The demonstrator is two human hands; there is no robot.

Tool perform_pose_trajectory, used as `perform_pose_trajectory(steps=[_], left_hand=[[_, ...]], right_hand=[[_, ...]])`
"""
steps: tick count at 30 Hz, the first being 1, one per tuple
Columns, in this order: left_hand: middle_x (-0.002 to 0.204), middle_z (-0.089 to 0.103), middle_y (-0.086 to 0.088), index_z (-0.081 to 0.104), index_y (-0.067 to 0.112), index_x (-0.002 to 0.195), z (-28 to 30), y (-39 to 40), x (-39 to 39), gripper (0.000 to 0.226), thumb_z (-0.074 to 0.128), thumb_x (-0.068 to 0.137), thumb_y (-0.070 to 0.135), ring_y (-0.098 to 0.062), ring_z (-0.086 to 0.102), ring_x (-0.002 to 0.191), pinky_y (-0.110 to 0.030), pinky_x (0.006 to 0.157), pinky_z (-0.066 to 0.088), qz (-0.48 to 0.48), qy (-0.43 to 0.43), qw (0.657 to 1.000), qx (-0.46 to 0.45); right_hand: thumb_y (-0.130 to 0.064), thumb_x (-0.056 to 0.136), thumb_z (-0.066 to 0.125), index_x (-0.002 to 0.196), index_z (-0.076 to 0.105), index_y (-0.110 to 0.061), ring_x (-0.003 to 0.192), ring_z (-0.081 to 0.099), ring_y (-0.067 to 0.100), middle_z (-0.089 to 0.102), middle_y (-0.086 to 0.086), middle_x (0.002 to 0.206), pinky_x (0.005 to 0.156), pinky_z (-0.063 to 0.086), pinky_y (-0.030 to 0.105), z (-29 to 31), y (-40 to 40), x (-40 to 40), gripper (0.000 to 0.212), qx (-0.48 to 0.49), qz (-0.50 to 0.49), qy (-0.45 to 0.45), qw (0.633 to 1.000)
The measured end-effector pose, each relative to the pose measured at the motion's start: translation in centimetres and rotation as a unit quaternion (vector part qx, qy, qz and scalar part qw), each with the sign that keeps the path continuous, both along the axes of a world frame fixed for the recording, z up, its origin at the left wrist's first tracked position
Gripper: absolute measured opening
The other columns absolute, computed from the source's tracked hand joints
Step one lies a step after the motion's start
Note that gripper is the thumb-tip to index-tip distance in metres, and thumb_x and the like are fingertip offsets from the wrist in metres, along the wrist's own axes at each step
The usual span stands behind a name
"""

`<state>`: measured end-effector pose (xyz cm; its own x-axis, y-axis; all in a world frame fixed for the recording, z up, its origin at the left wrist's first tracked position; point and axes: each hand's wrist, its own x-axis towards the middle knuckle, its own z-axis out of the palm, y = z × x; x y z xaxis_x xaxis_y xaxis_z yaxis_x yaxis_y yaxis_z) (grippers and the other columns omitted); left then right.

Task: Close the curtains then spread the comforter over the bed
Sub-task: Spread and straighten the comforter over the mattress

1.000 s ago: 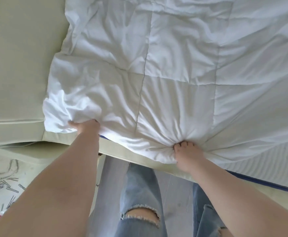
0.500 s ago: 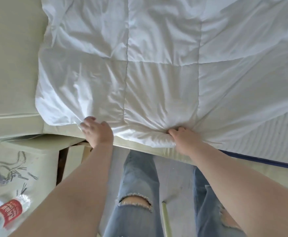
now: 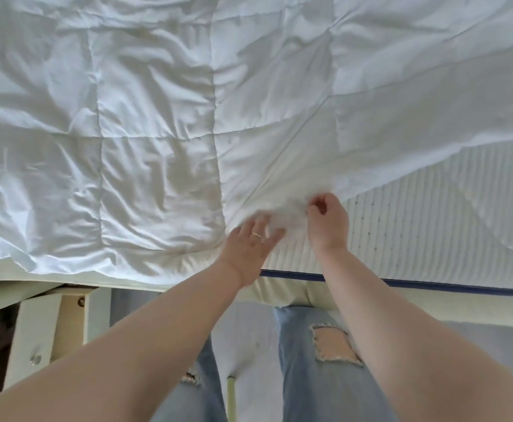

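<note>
A white quilted comforter (image 3: 157,132) covers most of the bed. Its near edge slants up to the right and leaves a ribbed white mattress (image 3: 431,214) with blue piping bare at the right. My right hand (image 3: 329,220) is closed in a pinch on the comforter's edge where the folds gather. My left hand (image 3: 249,248), wearing a ring, reaches with fingers spread to the same bunched, motion-blurred edge just left of my right hand; whether it grips the cloth I cannot tell. No curtains are in view.
A pale bed frame rail (image 3: 370,303) runs along the near side. A white nightstand (image 3: 45,330) with a knobbed drawer stands at the lower left. My legs in ripped light jeans (image 3: 325,360) stand on a grey floor against the bed.
Both hands moved right along the comforter's edge. The left hand let go of the corner and now reaches toward the right hand. The view shifted right, and the bottle is out of sight.
</note>
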<state>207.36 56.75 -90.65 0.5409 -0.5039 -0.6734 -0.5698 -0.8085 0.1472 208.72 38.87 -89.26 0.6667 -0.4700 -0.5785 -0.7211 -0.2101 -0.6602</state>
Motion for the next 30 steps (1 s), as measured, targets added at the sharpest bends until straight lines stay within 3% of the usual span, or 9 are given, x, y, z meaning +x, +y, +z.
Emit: perform_pose_trajectory(steps=[4,9,13,15,17,22,24,26,30], left_hand=[[0.161,0.004,-0.01,-0.014,0.034,0.153,-1.3,-4.6,1.1,0.108,0.065,0.08,0.016,-0.033,0.023,0.141,-0.043,0.11,0.037,0.196,-0.046,0.978,0.05],[0.143,0.038,-0.01,0.022,0.024,0.15,-1.4,-7.8,2.5,0.071,0.047,0.087,0.003,-0.036,0.046,0.124,-0.048,0.097,0.048,0.285,-0.04,0.956,0.06],[0.113,0.065,-0.005,0.057,0.027,0.125,-0.8,-7.0,5.0,0.05,0.045,0.085,0.0,-0.032,0.062,0.105,-0.035,0.081,0.048,0.305,0.022,0.951,0.03],[0.109,0.068,-0.008,0.064,0.022,0.119,-0.2,-6.2,5.4,0.048,0.043,0.084,-0.004,-0.031,0.063,0.104,-0.029,0.076,0.043,0.304,0.064,0.95,0.023],[0.11,0.069,-0.012,0.066,0.015,0.12,0.3,-5.9,5.1,0.048,0.042,0.085,-0.008,-0.032,0.063,0.105,-0.028,0.074,0.042,0.287,0.092,0.953,0.043],[0.121,0.065,-0.006,0.06,0.021,0.131,-0.3,-7.2,2.6,0.048,0.049,0.089,0.0,-0.03,0.06,0.114,-0.032,0.089,0.048,0.213,0.147,0.961,0.1],[0.123,0.06,-0.004,0.054,0.021,0.133,-0.9,-8.3,1.4,0.051,0.054,0.084,0.006,-0.029,0.055,0.118,-0.038,0.093,0.05,0.132,0.121,0.972,0.155],[0.131,0.053,-0.006,0.044,0.018,0.136,-1.0,-9.5,0.3,0.055,0.056,0.083,0.013,-0.031,0.048,0.125,-0.04,0.095,0.045,0.085,0.08,0.975,0.189],[0.137,0.044,-0.009,0.034,0.016,0.138,-0.9,-10.9,-2.7,0.06,0.055,0.082,0.027,-0.03,0.041,0.125,-0.039,0.096,0.038,0.097,0.01,0.983,0.153]], right_hand=[[-0.002,0.09,0.041,0.109,0.062,-0.019,0.077,0.066,0.017,0.07,0.002,0.102,0.071,0.053,0.033,-1.9,-8.2,-1.7,0.032,0.096,-0.064,0.104,0.988],[-0.005,0.102,0.041,0.128,0.055,-0.013,0.088,0.069,0.023,0.068,0.006,0.112,0.081,0.056,0.037,-3.1,-14.9,0.2,0.03,0.204,-0.126,0.117,0.964],[-0.007,0.101,0.039,0.128,0.055,-0.011,0.103,0.063,0.028,0.063,0.011,0.11,0.088,0.055,0.04,-4.2,-17.2,4.0,0.032,0.282,-0.17,0.122,0.936],[-0.007,0.091,0.052,0.108,0.06,-0.013,0.082,0.059,0.027,0.06,0.009,0.085,0.072,0.058,0.036,-4.4,-17.1,5.2,0.02,0.294,-0.205,0.118,0.926],[-0.009,0.083,0.063,0.098,0.061,-0.013,0.07,0.056,0.023,0.054,0.006,0.074,0.07,0.059,0.036,-4.1,-16.6,5.7,0.015,0.305,-0.209,0.115,0.922],[-0.012,0.073,0.076,0.109,0.066,-0.01,0.096,0.064,0.027,0.069,0.008,0.098,0.085,0.053,0.039,-3.5,-15.9,4.7,0.037,0.417,-0.205,0.091,0.88],[-0.016,0.08,0.075,0.126,0.062,-0.007,0.106,0.068,0.029,0.069,0.013,0.124,0.091,0.055,0.046,-4.0,-16.5,2.5,0.048,0.408,-0.22,0.056,0.884],[-0.025,0.082,0.073,0.126,0.059,-0.007,0.106,0.068,0.03,0.063,0.017,0.132,0.094,0.056,0.048,-4.2,-17.5,-1.2,0.05,0.307,-0.242,0.082,0.917],[-0.033,0.083,0.077,0.105,0.058,-0.017,0.098,0.066,0.025,0.064,0.005,0.112,0.078,0.061,0.043,-4.4,-19.6,-11.1,0.033,0.192,-0.343,0.188,0.9]])
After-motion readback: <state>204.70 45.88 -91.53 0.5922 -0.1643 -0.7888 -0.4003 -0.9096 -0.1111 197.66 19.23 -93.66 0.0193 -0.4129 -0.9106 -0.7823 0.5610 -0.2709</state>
